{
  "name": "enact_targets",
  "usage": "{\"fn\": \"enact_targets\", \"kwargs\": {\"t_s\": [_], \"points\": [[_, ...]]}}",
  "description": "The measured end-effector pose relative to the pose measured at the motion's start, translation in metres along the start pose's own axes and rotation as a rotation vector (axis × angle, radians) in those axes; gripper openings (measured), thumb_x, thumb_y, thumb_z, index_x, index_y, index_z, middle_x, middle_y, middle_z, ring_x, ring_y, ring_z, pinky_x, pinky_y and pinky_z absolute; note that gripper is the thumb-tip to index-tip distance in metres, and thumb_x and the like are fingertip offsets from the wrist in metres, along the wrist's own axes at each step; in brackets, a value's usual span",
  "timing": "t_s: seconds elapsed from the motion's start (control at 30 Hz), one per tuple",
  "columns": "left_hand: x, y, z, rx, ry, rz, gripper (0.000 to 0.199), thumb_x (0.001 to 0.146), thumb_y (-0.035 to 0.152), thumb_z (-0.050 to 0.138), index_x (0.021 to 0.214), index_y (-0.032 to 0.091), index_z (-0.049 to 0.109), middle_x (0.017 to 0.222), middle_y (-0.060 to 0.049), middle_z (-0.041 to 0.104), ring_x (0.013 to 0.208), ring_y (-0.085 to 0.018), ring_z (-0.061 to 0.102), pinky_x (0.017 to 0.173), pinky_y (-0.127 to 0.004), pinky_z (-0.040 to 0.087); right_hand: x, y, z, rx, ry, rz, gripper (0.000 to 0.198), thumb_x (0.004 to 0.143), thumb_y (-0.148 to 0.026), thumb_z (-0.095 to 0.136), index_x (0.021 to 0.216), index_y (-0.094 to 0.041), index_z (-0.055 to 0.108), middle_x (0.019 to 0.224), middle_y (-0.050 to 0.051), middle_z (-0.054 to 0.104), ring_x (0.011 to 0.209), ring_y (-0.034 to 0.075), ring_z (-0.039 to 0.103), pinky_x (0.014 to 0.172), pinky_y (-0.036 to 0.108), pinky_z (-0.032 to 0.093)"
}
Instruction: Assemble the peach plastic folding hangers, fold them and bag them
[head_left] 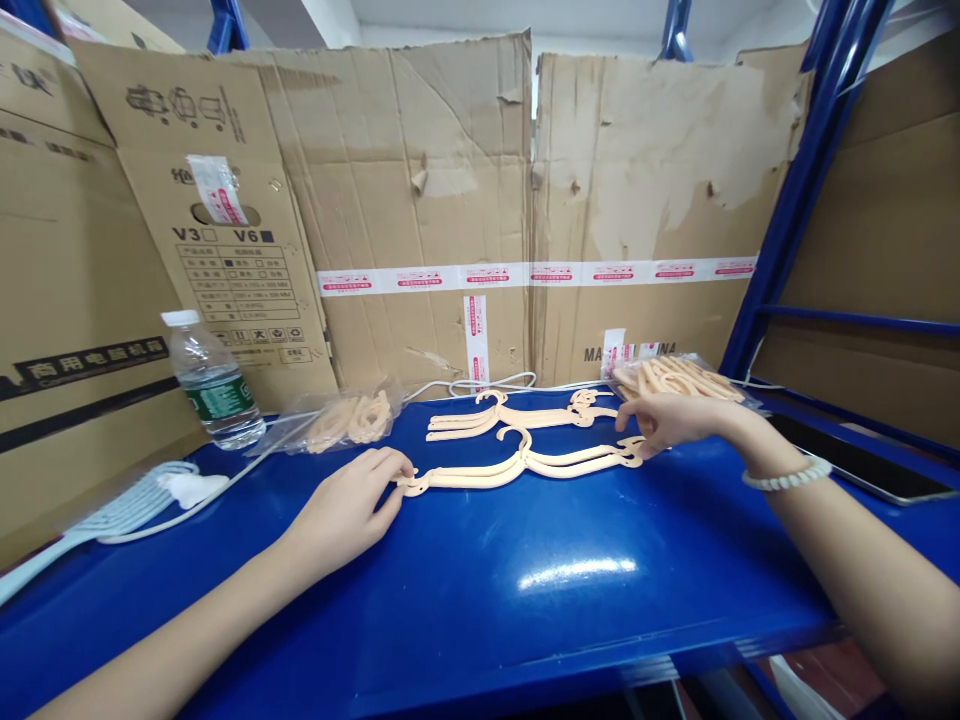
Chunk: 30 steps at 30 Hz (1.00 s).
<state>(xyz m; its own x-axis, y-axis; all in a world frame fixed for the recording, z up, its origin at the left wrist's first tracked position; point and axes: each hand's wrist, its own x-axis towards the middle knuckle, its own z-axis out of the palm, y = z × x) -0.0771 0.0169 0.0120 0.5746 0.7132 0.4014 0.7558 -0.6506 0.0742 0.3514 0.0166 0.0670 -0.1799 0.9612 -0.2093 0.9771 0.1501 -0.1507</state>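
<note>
A peach-coloured folding clothes hanger (480, 476) lies spread out on the blue table (480, 600), its hook pointing away from me. My left hand (349, 510) pinches the hanger's left end between thumb and fingers. At its right end, my right hand (667, 420) has curled fingers closed around the tip, which they partly hide. Just behind lies a second peach hanger (540, 416), with its arms to both sides and a small curled piece near its right end.
Clear bags of peach hanger parts lie at the back left (349, 420) and back right (675, 378). A water bottle (214, 385) and a pale blue fly swatter (135, 505) are at left, a dark phone (855, 458) at right. Cardboard (420, 220) walls the back.
</note>
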Motion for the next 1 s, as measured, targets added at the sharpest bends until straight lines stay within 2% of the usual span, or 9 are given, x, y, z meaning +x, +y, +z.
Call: {"fn": "enact_targets", "kwargs": {"t_s": [0.13,0.43,0.63,0.83,1.0], "points": [[-0.001,-0.004,0.003,0.005,-0.036,-0.011,0.024,0.085,0.018,0.037,0.099,0.021,0.056,0.103,-0.006,0.064,0.095,-0.023,0.060,0.084,-0.037,0.048,0.000,-0.007,0.002,0.031,-0.045,-0.005,0.064,0.061,-0.055,0.068,0.114,-0.018,0.058,0.081,0.004,0.059,0.070,0.021,0.058,0.059,0.028,0.042],[-0.001,-0.003,0.005,-0.014,-0.032,-0.005,0.021,0.089,0.018,0.036,0.095,0.022,0.056,0.101,-0.005,0.063,0.094,-0.021,0.060,0.082,-0.034,0.048,0.005,-0.010,0.008,-0.005,-0.033,-0.033,0.044,0.063,-0.046,0.066,0.097,-0.018,0.064,0.084,0.005,0.059,0.071,0.021,0.058,0.062,0.029,0.041],[0.000,-0.006,0.008,-0.008,-0.065,0.014,0.025,0.090,0.013,0.033,0.100,0.022,0.054,0.105,-0.005,0.062,0.097,-0.021,0.059,0.086,-0.034,0.047,0.006,-0.012,0.008,-0.012,-0.050,-0.008,0.046,0.064,-0.045,0.065,0.098,-0.016,0.062,0.086,0.007,0.059,0.077,0.025,0.059,0.065,0.031,0.041],[0.001,-0.008,0.008,-0.005,-0.060,0.028,0.035,0.082,0.002,0.034,0.102,0.021,0.055,0.109,-0.006,0.062,0.101,-0.021,0.059,0.087,-0.034,0.047,0.007,-0.012,0.010,0.000,-0.089,0.025,0.049,0.064,-0.043,0.064,0.104,-0.016,0.059,0.095,0.010,0.061,0.086,0.029,0.060,0.068,0.033,0.043],[0.000,-0.006,0.005,0.011,-0.093,0.022,0.040,0.078,-0.001,0.032,0.104,0.021,0.055,0.112,-0.007,0.062,0.103,-0.023,0.058,0.087,-0.036,0.048,0.005,-0.011,0.009,0.007,-0.079,0.031,0.043,0.065,-0.041,0.065,0.101,-0.018,0.059,0.090,0.008,0.062,0.081,0.026,0.061,0.063,0.030,0.044]]}}
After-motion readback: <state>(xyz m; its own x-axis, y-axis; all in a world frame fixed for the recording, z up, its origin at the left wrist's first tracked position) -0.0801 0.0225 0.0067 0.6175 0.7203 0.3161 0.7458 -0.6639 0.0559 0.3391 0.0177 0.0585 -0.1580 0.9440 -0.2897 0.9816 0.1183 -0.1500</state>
